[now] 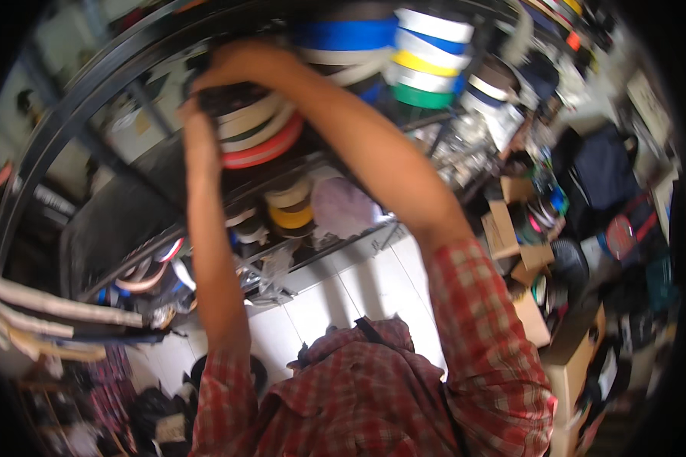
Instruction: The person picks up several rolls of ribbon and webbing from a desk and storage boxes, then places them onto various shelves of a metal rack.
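Both my arms reach up to a shelf, where several rolls of flat band stand stacked. The nearest stack has a dark roll (240, 97) on top, cream rolls (250, 118) in the middle and a red roll (265, 148) at the bottom. My left hand (193, 114) is at the left side of this stack, its fingers blurred. My right hand (240, 62) bends over the top from the right, close to my left hand. Motion blur and the angle hide the fingertips of both hands, so any grip on the dark roll is unclear.
Right of my right forearm stand a blue roll (347, 34) and a white, yellow and green stack (432, 61). A lower shelf holds a yellow roll (291, 216). A dark metal frame (34, 145) curves on the left. Cardboard boxes (503, 228) crowd the right.
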A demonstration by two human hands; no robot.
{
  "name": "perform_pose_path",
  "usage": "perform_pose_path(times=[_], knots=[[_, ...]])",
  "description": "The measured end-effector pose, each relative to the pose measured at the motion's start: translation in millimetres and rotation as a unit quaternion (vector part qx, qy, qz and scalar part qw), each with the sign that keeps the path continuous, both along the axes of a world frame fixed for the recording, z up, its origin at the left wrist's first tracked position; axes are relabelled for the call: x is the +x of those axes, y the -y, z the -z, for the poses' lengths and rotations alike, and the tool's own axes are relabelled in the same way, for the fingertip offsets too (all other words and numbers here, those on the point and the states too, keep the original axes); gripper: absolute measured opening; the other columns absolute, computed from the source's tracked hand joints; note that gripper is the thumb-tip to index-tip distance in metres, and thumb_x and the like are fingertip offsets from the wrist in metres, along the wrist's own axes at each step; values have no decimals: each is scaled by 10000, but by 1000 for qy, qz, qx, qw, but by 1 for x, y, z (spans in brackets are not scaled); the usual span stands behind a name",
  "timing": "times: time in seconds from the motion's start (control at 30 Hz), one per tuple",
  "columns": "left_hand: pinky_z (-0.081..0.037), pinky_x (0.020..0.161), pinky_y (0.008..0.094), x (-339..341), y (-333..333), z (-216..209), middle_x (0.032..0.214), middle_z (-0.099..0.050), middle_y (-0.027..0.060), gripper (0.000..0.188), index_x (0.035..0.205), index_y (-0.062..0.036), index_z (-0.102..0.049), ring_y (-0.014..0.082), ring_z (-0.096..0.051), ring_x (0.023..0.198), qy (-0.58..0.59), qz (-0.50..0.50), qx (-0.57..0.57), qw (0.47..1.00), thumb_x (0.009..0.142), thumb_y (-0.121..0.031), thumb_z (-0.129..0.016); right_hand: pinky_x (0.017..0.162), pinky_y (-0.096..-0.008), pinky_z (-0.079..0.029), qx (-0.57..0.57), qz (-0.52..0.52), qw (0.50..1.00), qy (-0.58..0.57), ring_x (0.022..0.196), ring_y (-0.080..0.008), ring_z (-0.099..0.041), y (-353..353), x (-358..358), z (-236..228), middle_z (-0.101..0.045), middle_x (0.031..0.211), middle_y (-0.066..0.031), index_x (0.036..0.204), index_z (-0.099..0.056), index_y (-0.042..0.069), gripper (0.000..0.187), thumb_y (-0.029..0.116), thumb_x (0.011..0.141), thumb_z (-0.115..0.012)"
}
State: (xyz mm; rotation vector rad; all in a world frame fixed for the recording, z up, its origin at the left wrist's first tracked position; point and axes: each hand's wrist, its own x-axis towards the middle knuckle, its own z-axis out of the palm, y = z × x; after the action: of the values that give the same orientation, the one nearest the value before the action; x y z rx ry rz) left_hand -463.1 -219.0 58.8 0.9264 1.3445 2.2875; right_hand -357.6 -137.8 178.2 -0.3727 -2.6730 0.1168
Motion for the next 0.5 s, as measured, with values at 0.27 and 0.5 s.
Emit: perform_pose_path(times=[0.27,0.5], knots=[[-441,932,403,71,41,-16,1224,-536,99,466,1205,-37,-524,220,-527,1108,-36,-129,17,991,991,-427,-385,982,-761,-145,72,-14,991,-110,1323,-436,-326,21,8,22,-551,1277,-195,1131,-669,103,719,671,696,-602],[-330,1094,443,229,106,76,1429,-359,220,530,1385,78,-345,307,-380,1320,-280,-92,-11,956,1014,-301,-350,948,-669,-294,-10,-68,912,-404,1159,-399,-464,87,215,126,-522,1186,-173,994,-638,79,402,362,716,-702]])
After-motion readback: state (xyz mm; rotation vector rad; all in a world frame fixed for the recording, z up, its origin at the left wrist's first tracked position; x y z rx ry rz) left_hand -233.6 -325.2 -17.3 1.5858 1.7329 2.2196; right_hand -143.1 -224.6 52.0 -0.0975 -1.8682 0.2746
